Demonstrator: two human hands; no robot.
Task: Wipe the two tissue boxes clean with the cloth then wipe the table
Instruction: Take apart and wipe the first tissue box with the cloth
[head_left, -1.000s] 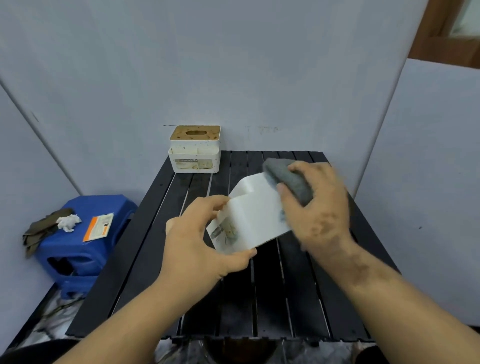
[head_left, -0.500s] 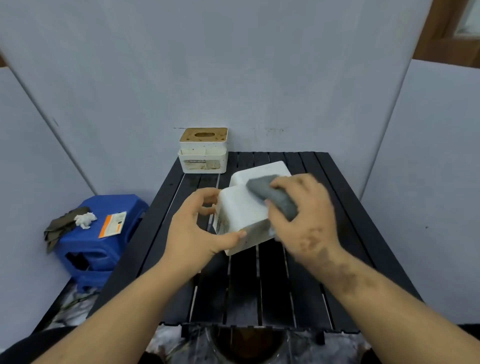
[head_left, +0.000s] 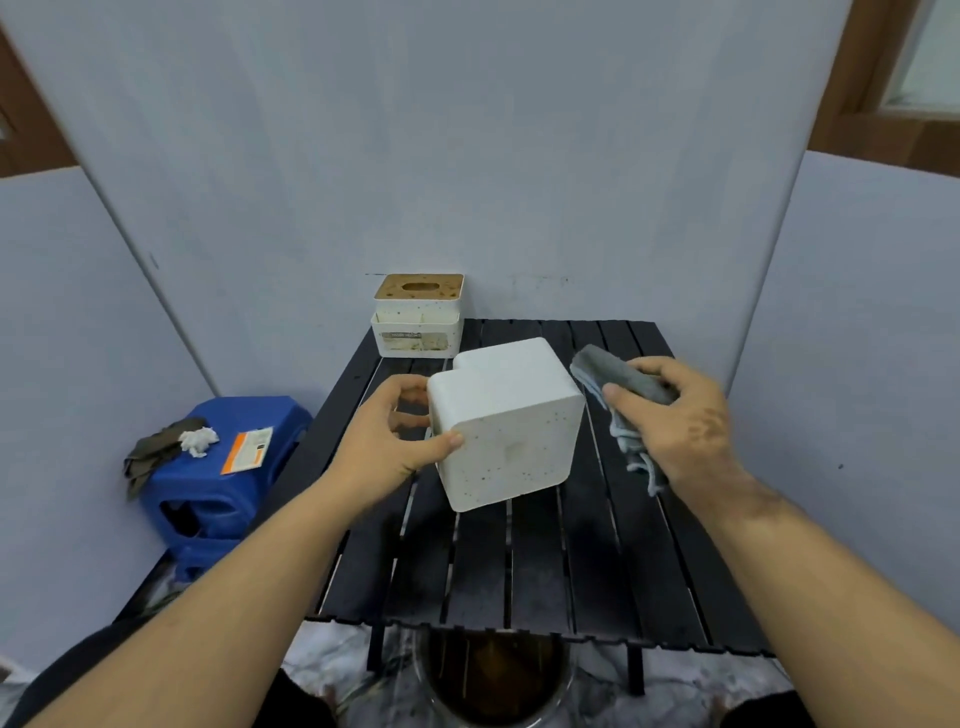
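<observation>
The left hand (head_left: 387, 447) grips the white box (head_left: 506, 421) tilted above the table (head_left: 519, 561) middle, and the right hand (head_left: 675, 421), gripping the cloth (head_left: 618, 384), is just right of the box, not touching.

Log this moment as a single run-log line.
left hand grips white tissue box tilted above table | right hand holds grey cloth off box | second box soiled, unwiped
</observation>
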